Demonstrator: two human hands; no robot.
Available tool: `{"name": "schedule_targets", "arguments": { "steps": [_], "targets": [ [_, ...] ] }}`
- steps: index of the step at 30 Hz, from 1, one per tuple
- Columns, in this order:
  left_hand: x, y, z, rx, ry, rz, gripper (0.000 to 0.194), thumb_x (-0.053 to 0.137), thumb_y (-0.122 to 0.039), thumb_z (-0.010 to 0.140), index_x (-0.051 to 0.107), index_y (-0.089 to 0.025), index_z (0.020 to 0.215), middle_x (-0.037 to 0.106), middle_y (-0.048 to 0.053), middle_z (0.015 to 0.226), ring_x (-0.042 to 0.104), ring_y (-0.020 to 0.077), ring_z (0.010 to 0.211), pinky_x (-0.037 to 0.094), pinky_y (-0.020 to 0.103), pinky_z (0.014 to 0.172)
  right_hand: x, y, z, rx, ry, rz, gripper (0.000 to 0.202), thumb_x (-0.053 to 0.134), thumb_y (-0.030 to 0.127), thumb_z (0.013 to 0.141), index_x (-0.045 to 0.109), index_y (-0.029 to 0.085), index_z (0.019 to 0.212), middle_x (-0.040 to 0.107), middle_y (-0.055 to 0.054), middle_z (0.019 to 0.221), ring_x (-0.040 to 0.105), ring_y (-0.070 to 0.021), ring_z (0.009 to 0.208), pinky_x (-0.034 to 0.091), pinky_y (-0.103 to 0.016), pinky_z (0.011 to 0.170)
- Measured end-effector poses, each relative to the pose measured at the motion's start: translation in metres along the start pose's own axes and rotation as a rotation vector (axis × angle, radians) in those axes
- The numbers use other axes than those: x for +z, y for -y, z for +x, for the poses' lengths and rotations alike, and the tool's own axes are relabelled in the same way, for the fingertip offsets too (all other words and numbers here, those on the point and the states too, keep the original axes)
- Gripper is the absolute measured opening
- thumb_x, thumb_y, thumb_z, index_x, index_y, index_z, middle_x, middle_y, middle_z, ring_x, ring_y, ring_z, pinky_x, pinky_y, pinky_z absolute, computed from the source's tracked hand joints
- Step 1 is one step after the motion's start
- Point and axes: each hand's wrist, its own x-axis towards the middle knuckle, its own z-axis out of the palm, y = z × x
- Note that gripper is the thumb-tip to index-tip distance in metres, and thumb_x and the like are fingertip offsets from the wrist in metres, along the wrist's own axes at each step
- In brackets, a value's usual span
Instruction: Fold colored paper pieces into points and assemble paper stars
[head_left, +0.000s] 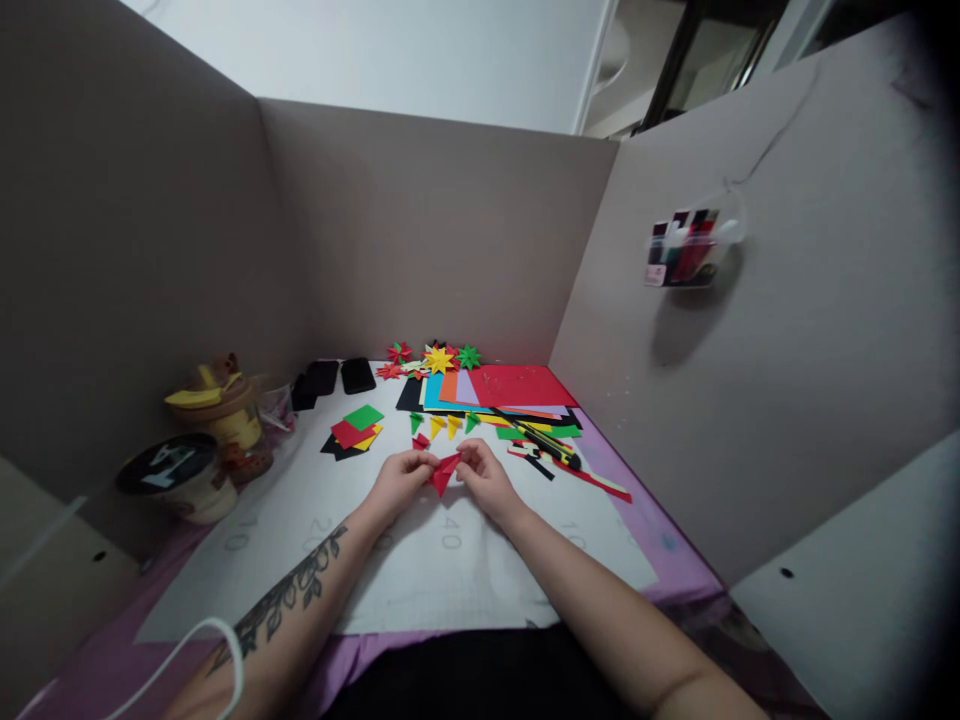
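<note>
A red piece of folded paper (444,476), pointed at the bottom, is held between my two hands above the white mat. My left hand (405,480) pinches its left side with thumb and fingertips. On the other side, my right hand (484,477) has its fingers closed on the upper right edge. Just beyond my fingers lies a small red folded piece (420,441). Behind it stand small folded pieces in a row: a green one (416,423), two yellow ones (445,428) and another green one (472,422).
Square paper sheets (356,432) lie to the left. Coloured sheets (495,388), paper stars (440,360), a cutter knife (555,447) and paper strips (600,483) lie behind and right. Tubs (180,480) and phones (358,375) stand or lie left. Grey panels (442,230) enclose the table.
</note>
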Motion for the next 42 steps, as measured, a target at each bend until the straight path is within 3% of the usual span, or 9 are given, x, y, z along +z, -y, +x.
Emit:
{"name": "schedule_targets", "arguments": {
  "steps": [5, 10, 15, 20, 25, 38, 42],
  "targets": [
    [-0.001, 0.002, 0.002, -0.064, -0.046, -0.135, 0.023, 0.058, -0.025, 0.067, 0.069, -0.014, 0.084, 0.07, 0.005, 0.079, 0.06, 0.0157, 0.067, 0.046, 0.025, 0.061, -0.001, 0.005, -0.002, -0.139, 0.067, -0.136, 0.024, 0.045, 0.011, 0.074, 0.065, 0.021, 0.082, 0.06, -0.003, 0.088, 0.056, -0.0169, 0.085, 0.043, -0.031, 0.08],
    [0.0, 0.001, 0.003, -0.088, -0.026, -0.256, 0.024, 0.058, -0.024, 0.067, 0.07, -0.013, 0.083, 0.069, 0.007, 0.085, 0.06, 0.0149, 0.07, 0.048, 0.026, 0.066, -0.001, 0.006, -0.001, -0.123, 0.017, -0.145, 0.02, 0.05, 0.012, 0.073, 0.066, 0.021, 0.081, 0.062, -0.004, 0.087, 0.058, -0.0172, 0.083, 0.045, -0.028, 0.072],
    [-0.001, -0.006, -0.001, -0.088, 0.069, -0.347, 0.027, 0.052, -0.019, 0.066, 0.069, -0.012, 0.086, 0.068, 0.008, 0.093, 0.062, 0.0178, 0.08, 0.05, 0.028, 0.07, -0.002, 0.005, 0.0, -0.075, -0.044, -0.146, 0.014, 0.056, 0.013, 0.07, 0.066, 0.019, 0.077, 0.064, -0.004, 0.083, 0.059, -0.0165, 0.078, 0.045, -0.026, 0.067],
    [-0.004, -0.009, -0.005, 0.095, 0.081, -0.095, 0.032, 0.055, -0.011, 0.062, 0.065, -0.015, 0.092, 0.068, 0.006, 0.094, 0.062, 0.0195, 0.087, 0.049, 0.028, 0.074, -0.004, 0.005, 0.002, -0.021, -0.085, -0.095, 0.009, 0.057, 0.016, 0.071, 0.065, 0.018, 0.074, 0.064, -0.003, 0.078, 0.058, -0.0155, 0.071, 0.045, -0.026, 0.066],
    [-0.002, -0.009, -0.007, 0.26, -0.012, 0.215, 0.017, 0.062, -0.021, 0.068, 0.068, -0.015, 0.083, 0.069, 0.007, 0.086, 0.063, 0.0196, 0.082, 0.05, 0.028, 0.073, -0.003, 0.005, 0.0, -0.017, -0.09, -0.082, 0.006, 0.061, 0.02, 0.071, 0.066, 0.018, 0.074, 0.064, -0.003, 0.077, 0.058, -0.0164, 0.072, 0.046, -0.028, 0.068],
    [0.004, -0.004, -0.008, 0.388, -0.109, 0.248, 0.011, 0.067, -0.027, 0.07, 0.066, -0.016, 0.072, 0.069, 0.005, 0.079, 0.063, 0.0165, 0.075, 0.05, 0.025, 0.07, 0.001, 0.009, -0.001, 0.025, -0.125, -0.022, 0.004, 0.063, 0.021, 0.07, 0.064, 0.018, 0.072, 0.063, -0.002, 0.074, 0.057, -0.015, 0.069, 0.044, -0.027, 0.066],
    [0.007, -0.007, -0.009, 0.371, -0.143, 0.292, 0.012, 0.064, -0.027, 0.072, 0.064, -0.016, 0.069, 0.068, 0.003, 0.073, 0.061, 0.0147, 0.068, 0.048, 0.024, 0.065, 0.003, 0.011, -0.002, 0.04, -0.146, 0.011, 0.005, 0.062, 0.023, 0.071, 0.063, 0.018, 0.073, 0.063, -0.001, 0.071, 0.056, -0.0147, 0.067, 0.044, -0.027, 0.065]
  ]
}}
